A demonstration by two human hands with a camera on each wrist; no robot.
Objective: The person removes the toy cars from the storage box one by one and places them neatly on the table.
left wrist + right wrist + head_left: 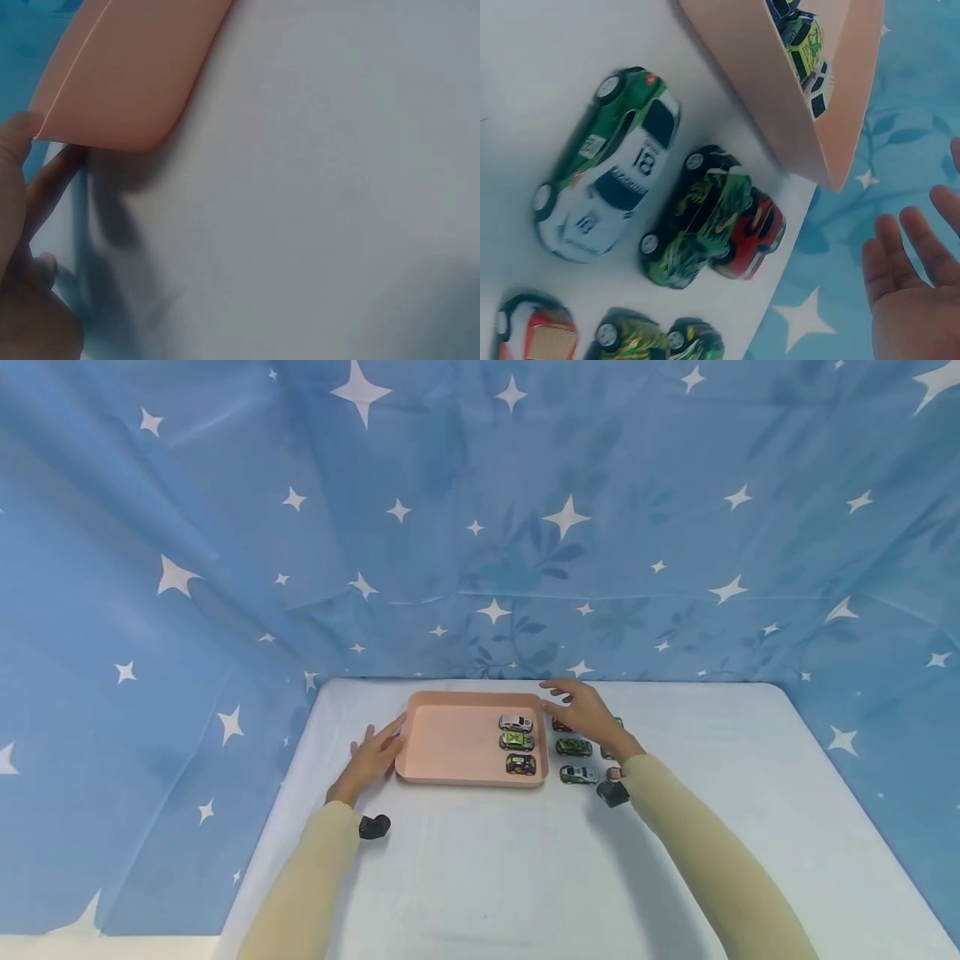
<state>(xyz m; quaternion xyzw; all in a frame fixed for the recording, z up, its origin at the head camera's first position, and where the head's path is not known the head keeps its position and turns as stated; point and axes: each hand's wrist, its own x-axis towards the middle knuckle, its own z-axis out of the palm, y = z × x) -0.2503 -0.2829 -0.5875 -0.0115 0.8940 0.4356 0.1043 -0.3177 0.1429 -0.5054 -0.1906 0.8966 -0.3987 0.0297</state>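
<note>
A shallow pink tray (450, 781) holds three toy cars at its right side: a white car (516, 723), a lime-green car (517, 741) and a dark blue-and-yellow car (521, 764). My left hand (371, 762) is at the tray's left side, fingers spread, fingertips right at its rim; the left wrist view shows the tray's corner (127, 90) by them. Over the tray's far right corner, my right hand (583, 710) has its fingers extended and holds nothing. Below it lie a red car (754, 236), a green patterned car (697, 214) and a green-and-white car (615, 172).
More toy cars, including a red-and-white one (544, 334) and a green-orange one (630, 337), stand right of those, partly hidden by my right arm in the head view. A blue star-patterned curtain (420, 527) hangs behind the white table (480, 877).
</note>
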